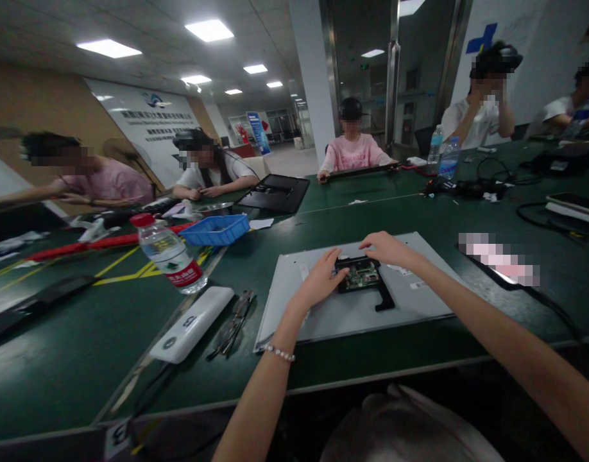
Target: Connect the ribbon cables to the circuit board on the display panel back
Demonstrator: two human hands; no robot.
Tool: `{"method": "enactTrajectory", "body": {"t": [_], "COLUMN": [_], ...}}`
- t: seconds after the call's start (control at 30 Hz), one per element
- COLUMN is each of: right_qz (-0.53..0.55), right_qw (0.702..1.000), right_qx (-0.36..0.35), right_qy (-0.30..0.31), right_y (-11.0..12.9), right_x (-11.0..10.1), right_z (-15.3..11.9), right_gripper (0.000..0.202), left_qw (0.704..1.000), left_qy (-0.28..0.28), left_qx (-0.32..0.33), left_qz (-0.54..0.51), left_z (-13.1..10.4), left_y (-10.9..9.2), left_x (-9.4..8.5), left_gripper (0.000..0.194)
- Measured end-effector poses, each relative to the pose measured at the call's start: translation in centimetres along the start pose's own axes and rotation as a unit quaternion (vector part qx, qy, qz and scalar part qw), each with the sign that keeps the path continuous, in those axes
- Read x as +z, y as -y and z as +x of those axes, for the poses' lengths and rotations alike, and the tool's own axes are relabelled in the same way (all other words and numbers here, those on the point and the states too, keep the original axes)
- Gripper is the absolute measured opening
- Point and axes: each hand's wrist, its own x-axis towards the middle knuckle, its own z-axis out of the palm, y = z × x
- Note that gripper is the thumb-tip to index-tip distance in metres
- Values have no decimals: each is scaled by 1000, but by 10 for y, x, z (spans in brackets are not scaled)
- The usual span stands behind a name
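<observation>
A flat grey display panel (294, 324) lies on the table in front of me. On its middle sits a black plastic frame (385, 298) with a green circuit board (364, 276) inside it. My left hand (318, 280) grips the frame's left side, with the thumb over its edge near the board. My right hand (389, 249) reaches over the panel and holds the frame's far edge, fingertips bent down; the exact contact there is partly hidden.
Left of the panel are folded glasses (233, 326), a white power bank (193, 324), a water bottle (172, 256) and a blue tray (216, 230). A phone (499, 262) with a cable lies to the right. Several people sit around the green table (371, 353).
</observation>
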Motion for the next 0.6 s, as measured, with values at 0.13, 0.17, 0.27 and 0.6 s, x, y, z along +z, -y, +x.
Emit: {"method": "enactTrajectory", "body": {"t": [0.13, 0.17, 0.27, 0.6], "right_qz": [23, 25, 30, 19], "right_qw": [996, 993, 987, 991], "right_qx": [88, 109, 151, 129], "right_qy": [23, 35, 56, 23], "right_y": [-35, -41, -50, -35], "right_x": [-24, -27, -25, -4], "right_z": [-39, -49, -71, -68], "right_gripper": [29, 30, 34, 22], "left_qw": [999, 999, 996, 982], "left_qy": [-4, -2, 22, 68], "left_qx": [31, 41, 76, 142], "left_qz": [9, 12, 28, 101], "left_z": [1, 2, 3, 7], "left_y": [-9, -12, -23, -57], "left_x": [-3, -4, -3, 12], "left_gripper": [44, 42, 39, 40]}}
